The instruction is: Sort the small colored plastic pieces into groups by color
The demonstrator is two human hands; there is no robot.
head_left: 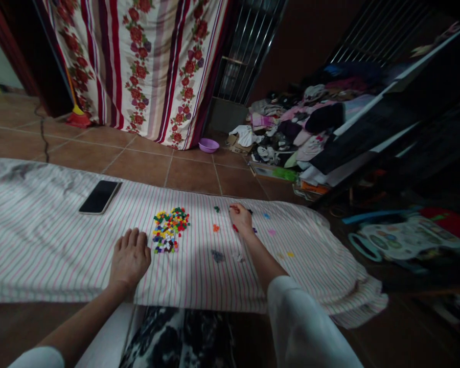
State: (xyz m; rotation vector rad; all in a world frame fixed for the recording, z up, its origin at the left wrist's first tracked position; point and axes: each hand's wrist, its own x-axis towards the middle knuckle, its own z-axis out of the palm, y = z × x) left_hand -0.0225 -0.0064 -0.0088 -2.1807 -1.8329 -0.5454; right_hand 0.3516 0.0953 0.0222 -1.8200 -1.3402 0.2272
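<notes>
My left hand lies palm down on the striped cloth, its fingers stretched out and nothing visible in them. Just right of it is a heap of tiny multicoloured bricks. My right hand is over the cloth farther right, fingertips pinched together at a small dark reddish spot too small to name. Around it lie small colour groups: green pieces, orange pieces, grey pieces, white pieces, blue pieces, pink pieces and yellow pieces. Red and black pieces are partly hidden by the hand.
A phone rests on the cloth at the left. Beyond the cloth are a tiled floor, a flowered curtain, a purple basin, a red broom and a pile of clothes.
</notes>
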